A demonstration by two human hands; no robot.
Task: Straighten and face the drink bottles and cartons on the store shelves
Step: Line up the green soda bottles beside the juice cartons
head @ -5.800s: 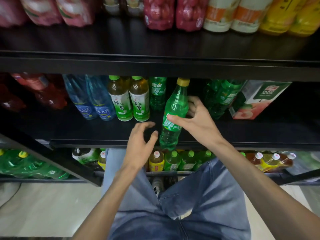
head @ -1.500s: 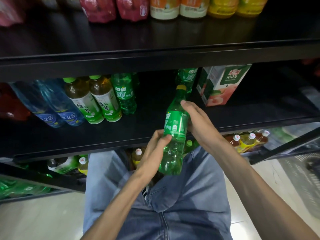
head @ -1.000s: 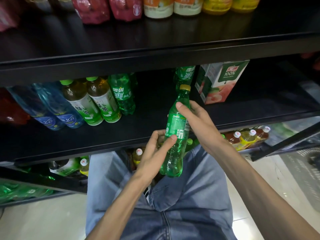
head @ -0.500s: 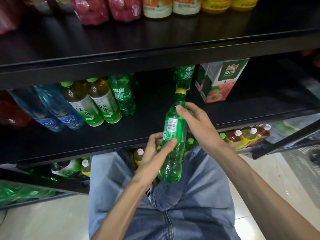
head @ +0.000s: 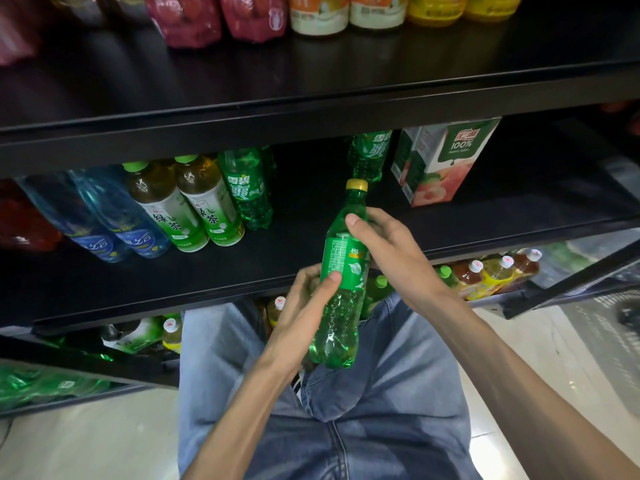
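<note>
Held bottle: we see a green soda bottle [head: 341,292] with a yellow cap at the centre of the frame, upright and tilted a little, held in front of the middle shelf [head: 207,271] and off its surface, small print on its label turned toward us.
Left hand [head: 304,306]: we see it wrapped round the lower half of the bottle, thumb pressed on the label.
Right hand [head: 391,251]: we see it gripping the bottle's shoulder from the right, thumb on the plastic just above the label.
Middle shelf, left of centre: two blue water bottles [head: 114,220], two green tea bottles [head: 187,206] and one green soda bottle [head: 247,188] stand in a row.
Middle shelf, upper right: another green bottle [head: 370,155] stands beside a peach juice carton [head: 440,161].
Top shelf: we see only the bases of red, orange and yellow bottles [head: 318,15].
Bottom shelf: small capped bottles [head: 495,271] show at right.
Lower frame: blue jeans [head: 363,427].
</note>
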